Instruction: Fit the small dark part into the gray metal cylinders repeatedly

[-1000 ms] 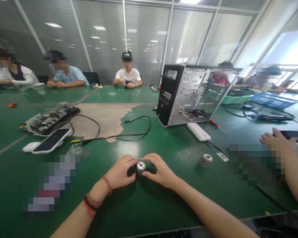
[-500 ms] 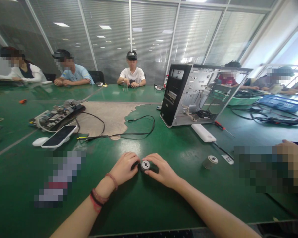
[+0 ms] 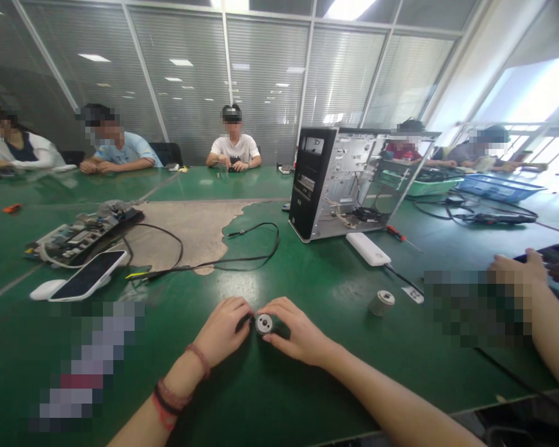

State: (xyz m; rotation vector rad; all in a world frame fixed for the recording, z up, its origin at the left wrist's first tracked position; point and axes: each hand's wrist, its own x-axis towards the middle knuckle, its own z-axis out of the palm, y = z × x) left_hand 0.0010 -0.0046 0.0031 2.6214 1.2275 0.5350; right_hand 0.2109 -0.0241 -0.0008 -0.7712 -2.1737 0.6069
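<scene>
One metal cylinder (image 3: pixel 264 323) is pinched between the thumb and fingers of the right hand (image 3: pixel 300 332); whether its base touches the worktop (image 3: pixel 242 397), I cannot tell. The left hand (image 3: pixel 226 323) is curled just beside it; something dark shows at its fingertips, but I cannot tell if it pinches anything.

In my judgement, the cylinder could slip and roll, because its wall is round and only the fingertips hold it. If it rolls rightward, it might knock the second cylinder (image 3: pixel 382 303), which stands right of the right hand.

Counting outward: two cylinders; one white box (image 3: pixel 368 249) and one computer case (image 3: pixel 328 192), both beyond the right hand; one phone (image 3: pixel 89 275), left of the left hand; two baskets (image 3: pixel 503 189), far beyond, to the right.
</scene>
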